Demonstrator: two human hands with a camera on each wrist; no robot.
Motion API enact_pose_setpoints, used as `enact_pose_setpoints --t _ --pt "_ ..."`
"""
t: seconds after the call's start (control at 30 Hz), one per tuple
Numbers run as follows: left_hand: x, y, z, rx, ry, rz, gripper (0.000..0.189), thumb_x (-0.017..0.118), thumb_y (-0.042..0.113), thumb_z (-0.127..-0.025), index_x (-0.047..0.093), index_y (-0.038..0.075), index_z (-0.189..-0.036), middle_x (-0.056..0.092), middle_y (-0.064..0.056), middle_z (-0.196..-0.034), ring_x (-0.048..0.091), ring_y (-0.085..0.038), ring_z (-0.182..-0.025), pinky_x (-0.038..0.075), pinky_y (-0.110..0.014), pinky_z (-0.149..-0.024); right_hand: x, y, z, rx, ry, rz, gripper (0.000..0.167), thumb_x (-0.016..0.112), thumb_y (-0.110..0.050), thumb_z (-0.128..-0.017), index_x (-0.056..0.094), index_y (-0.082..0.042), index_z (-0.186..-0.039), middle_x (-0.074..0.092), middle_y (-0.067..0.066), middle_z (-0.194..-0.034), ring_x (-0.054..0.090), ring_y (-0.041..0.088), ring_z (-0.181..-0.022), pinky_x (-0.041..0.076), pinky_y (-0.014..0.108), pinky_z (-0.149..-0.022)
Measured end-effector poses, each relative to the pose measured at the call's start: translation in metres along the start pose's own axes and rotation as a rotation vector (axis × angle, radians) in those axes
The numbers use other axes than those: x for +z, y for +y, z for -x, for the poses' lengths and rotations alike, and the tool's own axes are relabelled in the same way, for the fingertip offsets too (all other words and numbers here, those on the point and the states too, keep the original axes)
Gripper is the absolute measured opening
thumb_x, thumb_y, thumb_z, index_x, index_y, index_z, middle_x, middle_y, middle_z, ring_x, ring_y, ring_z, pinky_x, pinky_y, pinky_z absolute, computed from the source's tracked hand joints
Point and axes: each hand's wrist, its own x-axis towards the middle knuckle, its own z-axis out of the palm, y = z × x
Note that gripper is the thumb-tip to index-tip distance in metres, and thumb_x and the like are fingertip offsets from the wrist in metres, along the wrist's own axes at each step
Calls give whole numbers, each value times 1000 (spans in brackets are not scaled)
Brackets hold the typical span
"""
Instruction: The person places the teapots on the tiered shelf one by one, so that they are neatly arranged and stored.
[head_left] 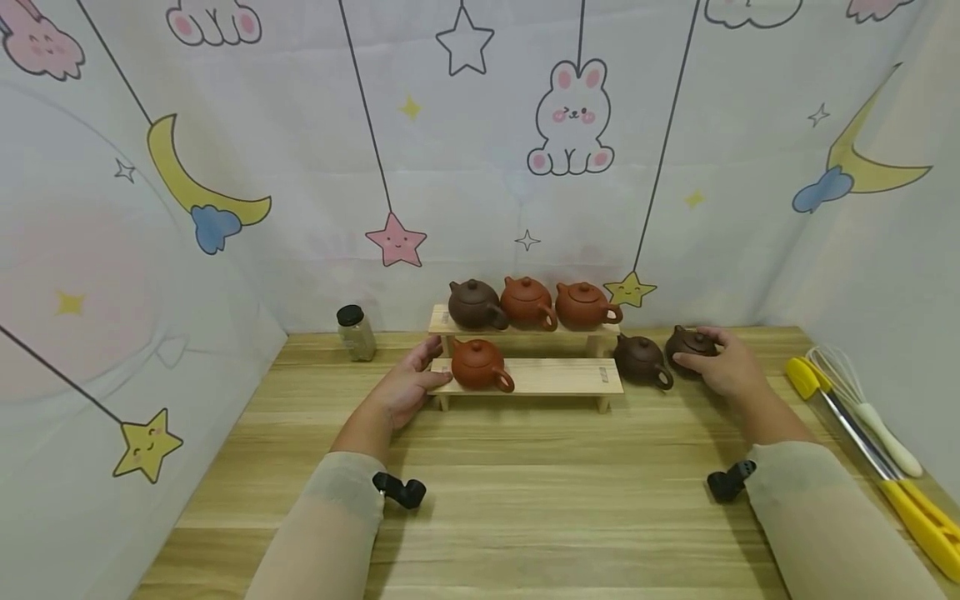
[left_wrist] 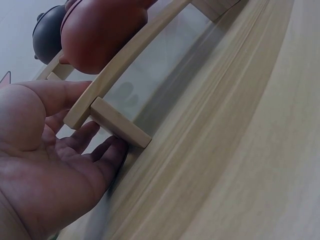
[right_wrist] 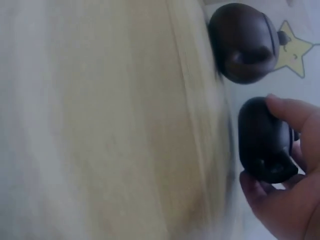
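Note:
At the right, my right hand pinches a dark brown teapot between thumb and fingers. A second dark brown teapot stands on the table just left of it, beside the wooden two-tier stand. My left hand grips the left end of that stand, thumb at the lower shelf and fingers curled by its leg. One orange-red teapot sits on the lower shelf near this hand. On the upper shelf are a dark brown teapot and two orange-red teapots.
A jar with a black lid stands at the back left. Yellow-ended tongs and a whisk lie along the right edge of the wood-grain table. A printed curtain rises behind the stand.

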Motion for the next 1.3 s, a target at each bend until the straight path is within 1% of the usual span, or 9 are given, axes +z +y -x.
enact_pose_setpoints --t 0.1,0.2,0.33,0.5,0.67,0.8,0.9,1.17,1.3 --pt "0 -1 0 2 -1 2 89 62 -1 -102 13 18 -174 7 -8 -183 1 -31 -170 16 -53 -136 -2 -3 5 10 17 -6 98 76 -52 -97 28 -5 -169 24 36 -171 23 60 -157 26 74 -124" --pt "0 -1 1 6 1 6 88 62 -1 -102 14 18 -174 8 -8 -182 2 -31 -169 17 -53 -136 -5 -10 12 5 18 -32 102 77 -57 -95 27 -9 -170 23 34 -173 24 59 -157 28 74 -123" --pt "0 -1 0 12 -6 7 88 62 -1 -103 13 17 -174 8 -9 -182 2 -32 -169 17 -55 -136 -6 -23 27 -9 3 -60 105 78 -61 -92 28 -14 -171 28 32 -172 32 59 -154 37 73 -117" --pt "0 -1 1 9 -6 10 88 62 -1 -103 13 17 -174 9 -9 -182 3 -32 -169 17 -55 -136 -6 -40 47 -54 -11 -55 102 79 -62 -91 33 -16 -169 37 32 -167 43 55 -148 48 65 -109" --pt "0 0 2 5 0 15 89 62 -1 -102 14 18 -174 10 -9 -182 5 -30 -169 17 -54 -136 -1 -54 63 -111 -30 -23 98 79 -63 -90 38 -19 -168 40 28 -167 47 53 -146 51 62 -106" --pt "0 0 2 7 0 13 89 62 -1 -103 13 18 -174 9 -10 -182 4 -31 -169 16 -54 -136 7 -66 73 -156 -47 -12 96 80 -62 -90 41 -20 -166 40 25 -169 47 52 -147 51 64 -107" --pt "-1 0 1 8 -3 11 89 62 0 -103 12 17 -174 8 -11 -182 3 -32 -169 16 -54 -136 17 -75 77 -190 -68 -41 94 82 -60 -89 44 -19 -165 43 23 -167 50 49 -145 52 61 -108" --pt "-2 -4 -2 13 -11 10 88 60 -1 -103 10 16 -174 6 -11 -182 -2 -30 -169 19 -50 -135 50 -97 85 -274 -111 -88 83 86 -53 -88 53 -23 -157 57 15 -155 58 39 -138 51 53 -106" --pt "-1 -4 -3 16 -9 13 89 60 -2 -103 10 15 -174 7 -11 -182 -2 -29 -169 20 -49 -135 66 -108 85 -295 -137 -105 80 87 -49 -88 55 -23 -156 55 13 -156 57 37 -139 51 53 -107"
